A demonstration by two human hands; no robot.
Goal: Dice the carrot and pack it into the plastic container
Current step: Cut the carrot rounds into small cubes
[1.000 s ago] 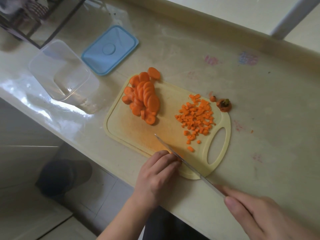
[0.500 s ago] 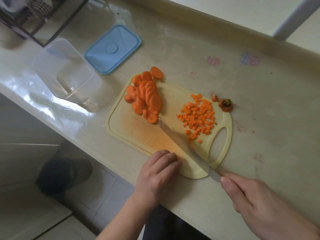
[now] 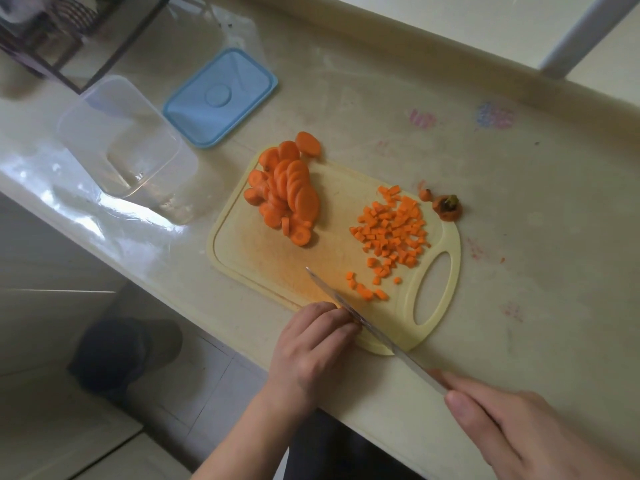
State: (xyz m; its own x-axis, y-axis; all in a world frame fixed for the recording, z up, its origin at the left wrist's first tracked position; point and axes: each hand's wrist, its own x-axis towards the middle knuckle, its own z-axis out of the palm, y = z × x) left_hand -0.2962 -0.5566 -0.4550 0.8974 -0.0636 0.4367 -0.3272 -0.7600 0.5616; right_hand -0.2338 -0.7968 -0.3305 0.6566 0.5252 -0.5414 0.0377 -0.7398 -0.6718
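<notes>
Presently, a knife is being gripped by the right hand while the left hand, fingers curled, is being pressed on the cutting board; diced carrot is lying there, the plastic container well apart.

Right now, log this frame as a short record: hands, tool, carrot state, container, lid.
left hand: curled at the cutting board's near edge, against the blade; what it holds is hidden
right hand: grips knife
sliced rounds: piled on board, undiced
diced carrot: on board
plastic container: empty
blue lid: off, beside container
</notes>
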